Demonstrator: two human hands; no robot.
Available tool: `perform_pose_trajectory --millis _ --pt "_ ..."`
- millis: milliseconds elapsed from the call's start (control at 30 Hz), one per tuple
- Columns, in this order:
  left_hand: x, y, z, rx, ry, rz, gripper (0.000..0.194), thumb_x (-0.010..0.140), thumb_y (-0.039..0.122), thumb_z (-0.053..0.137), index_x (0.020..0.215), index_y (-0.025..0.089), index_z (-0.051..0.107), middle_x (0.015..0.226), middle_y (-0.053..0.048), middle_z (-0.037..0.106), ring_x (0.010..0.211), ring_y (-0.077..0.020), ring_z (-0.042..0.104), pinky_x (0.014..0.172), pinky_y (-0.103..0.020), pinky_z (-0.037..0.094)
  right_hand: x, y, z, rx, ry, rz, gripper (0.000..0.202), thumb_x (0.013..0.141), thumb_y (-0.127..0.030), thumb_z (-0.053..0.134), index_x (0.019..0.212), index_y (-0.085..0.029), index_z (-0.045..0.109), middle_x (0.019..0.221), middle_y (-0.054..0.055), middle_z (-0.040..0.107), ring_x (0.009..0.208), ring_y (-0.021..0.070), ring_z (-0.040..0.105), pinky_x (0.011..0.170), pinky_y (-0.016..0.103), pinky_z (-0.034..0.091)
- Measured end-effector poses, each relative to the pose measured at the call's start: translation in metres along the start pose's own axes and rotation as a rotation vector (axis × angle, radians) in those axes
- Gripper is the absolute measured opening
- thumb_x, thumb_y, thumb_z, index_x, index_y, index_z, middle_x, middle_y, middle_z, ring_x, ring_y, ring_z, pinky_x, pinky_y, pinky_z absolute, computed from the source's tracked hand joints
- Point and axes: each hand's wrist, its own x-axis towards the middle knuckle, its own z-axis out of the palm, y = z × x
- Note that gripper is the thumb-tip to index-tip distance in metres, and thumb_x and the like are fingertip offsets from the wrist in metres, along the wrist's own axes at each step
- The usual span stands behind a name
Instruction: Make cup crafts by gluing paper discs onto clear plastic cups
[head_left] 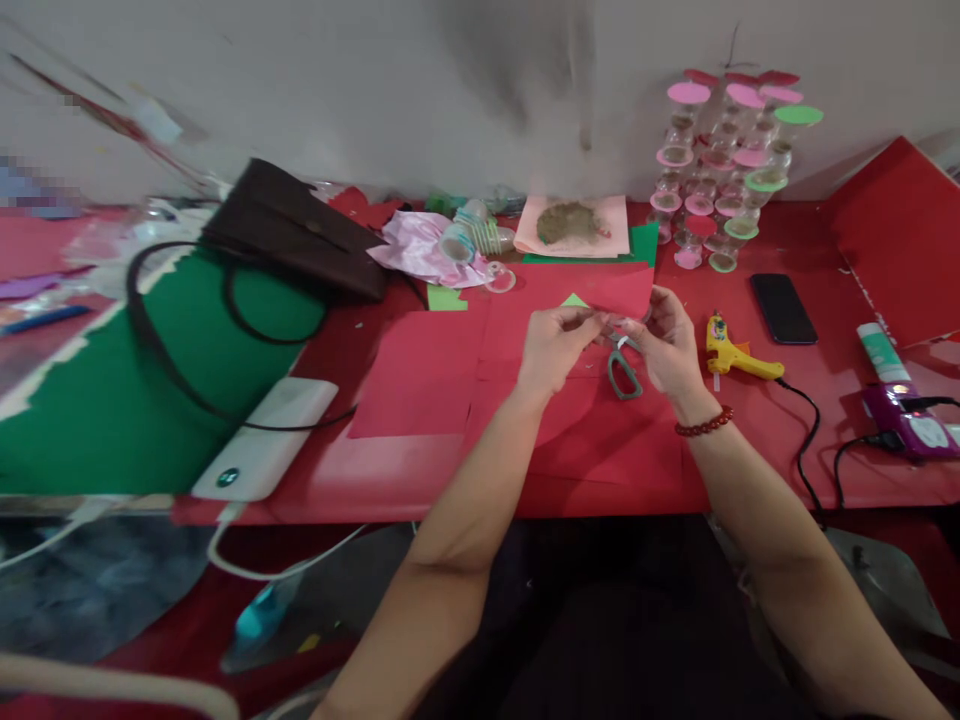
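My left hand (pixel 556 345) and my right hand (pixel 670 345) meet over the red paper sheets (pixel 600 440), with thumbs and fingertips pinched close together. What sits between the fingertips is small and mostly hidden, so I cannot make it out. A red paper piece (pixel 592 285) lies just behind the fingers, its right edge beside my right hand; whether either hand grips it is unclear. Below the fingertips are scissors (pixel 625 375) with dark grey handles, their blades partly covered. A small light green paper piece (pixel 575 300) shows above my left hand.
A yellow glue gun (pixel 739 360), a black phone (pixel 784 308) and a glue stick (pixel 883 352) lie right. Behind stand stacked clear cups with coloured discs (pixel 701 205). A dark bag (pixel 292 230), white power bank (pixel 266 440) and green board (pixel 150 380) are left.
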Motion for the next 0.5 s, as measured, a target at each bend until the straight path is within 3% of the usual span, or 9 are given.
perform_pose_trajectory --millis 133,267,500 --pt "-0.0003 0.0015 -0.0026 0.035 -0.043 0.005 0.022 0.086 0.034 0.076 0.070 0.018 0.076 0.064 -0.004 0.075 0.056 -0.0128 0.067 0.056 -0.026 0.050 -0.0001 0.0014 -0.0011 -0.038 -0.015 -0.018 0.049 0.067 -0.033 0.098 0.107 -0.033 0.069 0.100 -0.003 0.069 0.098 0.0168 0.068 0.094 0.032 0.062" --pt "-0.0015 0.0031 0.0005 0.150 -0.002 0.047 0.023 0.086 0.026 0.071 0.064 0.020 0.068 0.055 0.000 0.069 0.050 -0.0121 0.062 0.054 -0.026 0.047 -0.0011 -0.0011 0.0016 -0.064 -0.003 -0.015 0.049 0.066 -0.032 0.098 0.106 -0.032 0.069 0.108 -0.001 0.072 0.108 0.0193 0.070 0.101 0.035 0.061" --pt "-0.0004 0.0000 0.0004 0.502 0.095 0.309 0.017 0.085 0.023 0.072 0.069 0.021 0.066 0.064 0.000 0.069 0.059 -0.0129 0.060 0.062 -0.028 0.045 -0.0010 0.0024 -0.0007 0.018 -0.007 0.053 0.046 0.068 -0.035 0.098 0.104 -0.033 0.070 0.096 -0.005 0.073 0.090 0.0142 0.071 0.092 0.031 0.063"
